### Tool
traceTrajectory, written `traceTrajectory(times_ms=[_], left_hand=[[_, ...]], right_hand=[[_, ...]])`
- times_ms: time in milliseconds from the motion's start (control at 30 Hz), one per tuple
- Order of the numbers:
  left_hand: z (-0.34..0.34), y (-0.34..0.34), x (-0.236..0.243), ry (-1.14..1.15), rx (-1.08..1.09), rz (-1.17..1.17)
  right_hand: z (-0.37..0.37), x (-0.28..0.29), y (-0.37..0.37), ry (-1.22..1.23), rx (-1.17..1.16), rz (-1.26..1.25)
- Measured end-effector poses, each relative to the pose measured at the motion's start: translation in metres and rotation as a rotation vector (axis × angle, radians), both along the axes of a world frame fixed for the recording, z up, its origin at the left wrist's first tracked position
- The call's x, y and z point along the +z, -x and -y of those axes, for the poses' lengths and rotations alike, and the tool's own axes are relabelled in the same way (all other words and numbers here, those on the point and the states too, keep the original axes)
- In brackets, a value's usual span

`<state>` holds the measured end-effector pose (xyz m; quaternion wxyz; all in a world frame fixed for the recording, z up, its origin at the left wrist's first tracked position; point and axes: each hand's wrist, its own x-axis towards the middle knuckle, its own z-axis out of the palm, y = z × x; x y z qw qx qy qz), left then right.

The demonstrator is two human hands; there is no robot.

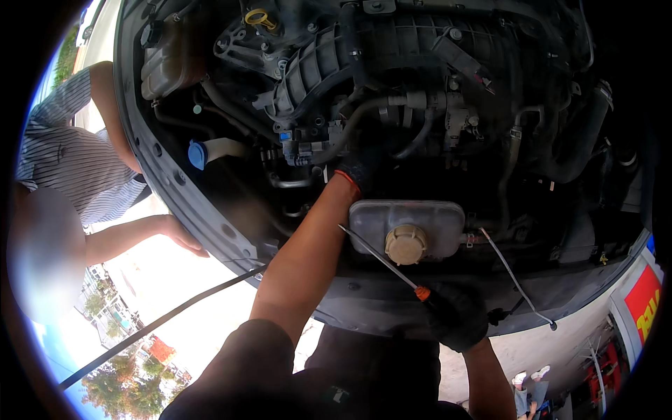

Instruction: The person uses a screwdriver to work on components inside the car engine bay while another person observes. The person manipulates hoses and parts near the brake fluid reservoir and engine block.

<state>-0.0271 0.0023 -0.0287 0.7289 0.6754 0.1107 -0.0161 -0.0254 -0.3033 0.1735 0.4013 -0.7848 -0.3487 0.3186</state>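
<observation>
My left hand (360, 168), in a dark glove with a red-orange cuff, reaches down into the engine bay beneath the hoses. Shadow and parts hide its fingers. A black hose (360, 119) curves just above it. My right hand (458, 318), in a black glove, is closed around the handle of a screwdriver (385, 259) near the bay's front edge. The long metal shaft points up and left, its tip close to my left forearm. Behind the shaft sits a greyish plastic tank (444, 217) with a round tan cap (406, 245).
A blue-capped filler neck (199, 154) and another reservoir (164, 70) stand at the left. A thin metal rod (507, 269) slants at the right. A long dark rod (161, 315) crosses the lower left. Another person in a striped shirt (84, 161) rests a hand on the car's edge.
</observation>
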Motion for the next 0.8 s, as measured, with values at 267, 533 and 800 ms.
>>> traceTrajectory(times_ms=[267, 533, 800], left_hand=[[0.003, -0.002, 0.022, -0.091, 0.039, 0.024], [0.005, 0.005, 0.052, 0.951, 0.462, -0.457], [-0.031, 0.019, 0.021, 3.343, 0.779, -0.760]], right_hand=[[0.005, -0.002, 0.002, 0.022, -0.034, -0.077], [-0.001, -0.002, -0.001, -0.001, -0.024, -0.030], [0.003, -0.004, -0.002, 0.022, -0.021, -0.081]])
